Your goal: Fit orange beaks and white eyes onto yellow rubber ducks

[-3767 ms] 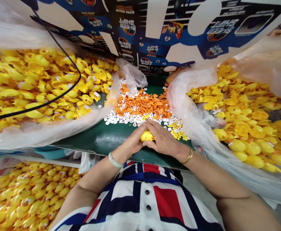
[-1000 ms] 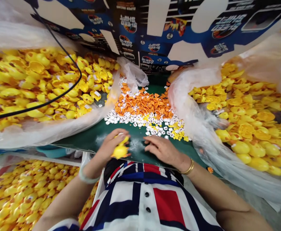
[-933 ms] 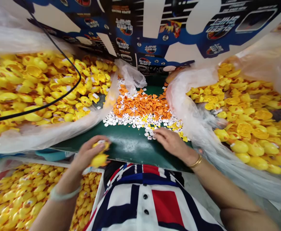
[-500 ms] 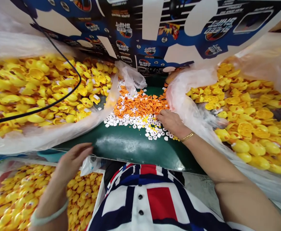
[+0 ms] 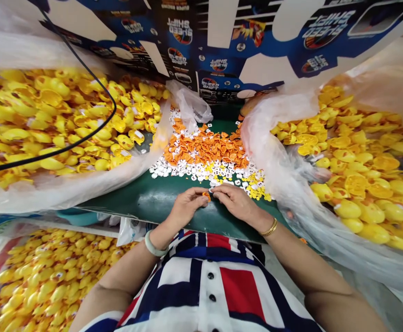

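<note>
My left hand [image 5: 189, 203] is closed in a pinch on a small orange plastic piece [image 5: 206, 197] over the green tabletop [image 5: 142, 196]. Close beside it, fingertips nearly meeting, my right hand [image 5: 235, 200] pinches a small white piece [image 5: 211, 189]. Just beyond both hands lies a heap of orange plastic pieces [image 5: 204, 150]. Small white pieces with dark spots [image 5: 165, 168] spread along its near edge, and little yellow pieces [image 5: 258, 182] are scattered at the right.
Yellow duck-shaped shells fill a plastic-lined pile [image 5: 66, 120] at left and another [image 5: 363, 170] at right. Finished-looking yellow ducks [image 5: 49, 272] fill a box low at left. A printed cardboard sheet [image 5: 187, 50] stands behind. A black cable [image 5: 99, 131] hangs across the left.
My left hand has come from the lower left to the middle, now with an orange piece. My right hand has drawn back from the heap toward me, now pinching a white piece.
</note>
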The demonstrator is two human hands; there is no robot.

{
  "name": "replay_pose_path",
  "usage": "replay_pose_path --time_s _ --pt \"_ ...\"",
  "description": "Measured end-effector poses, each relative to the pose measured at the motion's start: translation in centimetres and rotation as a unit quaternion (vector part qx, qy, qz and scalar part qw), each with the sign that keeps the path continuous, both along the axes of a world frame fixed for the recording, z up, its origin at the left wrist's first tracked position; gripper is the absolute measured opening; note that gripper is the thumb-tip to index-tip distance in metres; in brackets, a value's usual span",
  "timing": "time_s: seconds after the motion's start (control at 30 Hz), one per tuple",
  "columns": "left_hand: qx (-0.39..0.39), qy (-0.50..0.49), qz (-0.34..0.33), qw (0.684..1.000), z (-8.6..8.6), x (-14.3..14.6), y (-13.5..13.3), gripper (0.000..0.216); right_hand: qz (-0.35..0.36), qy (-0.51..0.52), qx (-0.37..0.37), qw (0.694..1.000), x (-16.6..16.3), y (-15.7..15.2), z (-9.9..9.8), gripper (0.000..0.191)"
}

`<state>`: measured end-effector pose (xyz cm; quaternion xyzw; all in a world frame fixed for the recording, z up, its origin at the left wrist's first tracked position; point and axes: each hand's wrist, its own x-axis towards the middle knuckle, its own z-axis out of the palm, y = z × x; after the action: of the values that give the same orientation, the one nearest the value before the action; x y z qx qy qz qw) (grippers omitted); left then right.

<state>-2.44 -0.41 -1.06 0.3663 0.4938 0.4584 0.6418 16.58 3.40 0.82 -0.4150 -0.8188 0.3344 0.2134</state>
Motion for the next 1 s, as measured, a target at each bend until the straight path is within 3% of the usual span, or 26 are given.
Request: replay_pose_path --time_s 0.1,0.23,0.33,0.43,0.53,0.6,0.77,0.87,0.93,1.0 --pt "-0.022 0.001 0.015 1.000 0.1 -1.2 0.0 0.038 0.079 -0.130 0.139 0.978 0.2 2.1 0.0 0.018" --pt "-0.039 -0.044 0.026 0.998 -0.5 -1.5 0.0 0.041 0.152 -0.218 0.193 0.945 0.0 3.3 0.3 0.012" --pt "-0.043 -0.078 0.033 0.995 -1.0 -1.3 -0.1 0.039 0.121 -0.181 0.146 0.965 -0.1 3.0 0.5 0.012" --pt "-0.045 -0.093 0.034 0.994 -1.0 -1.0 0.0 0.037 0.013 -0.038 -0.006 0.999 -0.4 1.9 0.9 0.012" --pt "-0.040 -0.089 0.021 0.995 -1.0 -0.7 0.1 0.036 -0.058 0.100 -0.159 0.980 -0.8 0.8 1.1 0.017" --pt "-0.031 -0.077 0.012 0.996 -1.0 -0.4 0.2 0.035 -0.081 0.135 -0.204 0.966 -1.1 0.2 1.0 0.019" --pt "-0.012 -0.016 0.015 1.000 -0.7 -0.1 -0.1 0.031 -0.105 0.141 -0.213 0.961 -1.4 -0.4 0.5 0.018" --pt "0.057 0.084 0.032 0.994 -0.2 -0.2 -0.6 0.025 -0.110 0.137 -0.198 0.964 -1.6 -0.6 0.2 0.017" --pt "0.116 0.149 0.047 0.981 0.0 -0.2 -0.8 0.022 -0.112 0.137 -0.178 0.968 -1.8 -0.8 -0.1 0.016" --pt "0.108 0.133 0.051 0.984 0.1 -0.2 -0.7 0.021 -0.103 0.141 -0.130 0.976 -1.9 -0.9 -0.3 0.015"
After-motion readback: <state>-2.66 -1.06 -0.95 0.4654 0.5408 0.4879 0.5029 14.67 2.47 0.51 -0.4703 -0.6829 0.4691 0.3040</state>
